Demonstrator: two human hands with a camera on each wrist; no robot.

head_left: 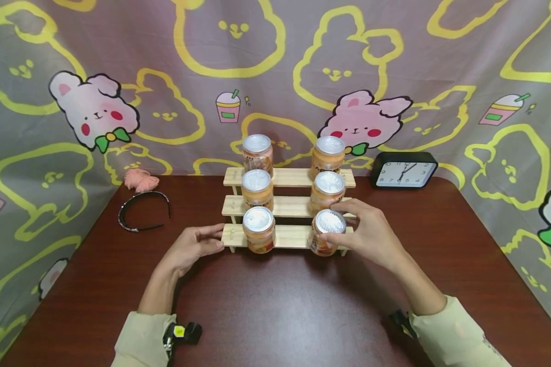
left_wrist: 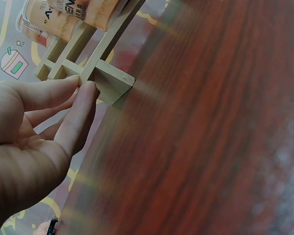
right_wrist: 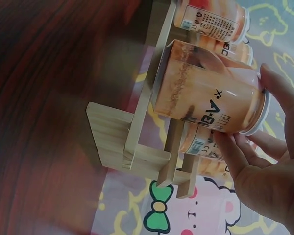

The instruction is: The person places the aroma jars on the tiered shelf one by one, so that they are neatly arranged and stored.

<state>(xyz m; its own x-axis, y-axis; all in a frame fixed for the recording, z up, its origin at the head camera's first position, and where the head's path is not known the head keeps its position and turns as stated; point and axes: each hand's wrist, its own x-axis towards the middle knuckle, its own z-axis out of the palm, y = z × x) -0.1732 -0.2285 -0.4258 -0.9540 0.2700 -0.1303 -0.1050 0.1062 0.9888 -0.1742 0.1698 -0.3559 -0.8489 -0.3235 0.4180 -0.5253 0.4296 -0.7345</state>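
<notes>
The right hand (head_left: pixel 367 232) covers the right side of the orange silver-lidded jar (head_left: pixel 327 232) on the stepped wooden rack's (head_left: pixel 282 206) lowest shelf, whose label is too small to read, and the dark wooden table (left_wrist: pixel 220 122) blurs in both wrist views.

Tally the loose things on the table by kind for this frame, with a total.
Jars: 6, on the stepped wooden rack
Wooden rack: 1
Black clock: 1
Black headband: 1
Pink fluffy thing: 1
Total: 10
</notes>
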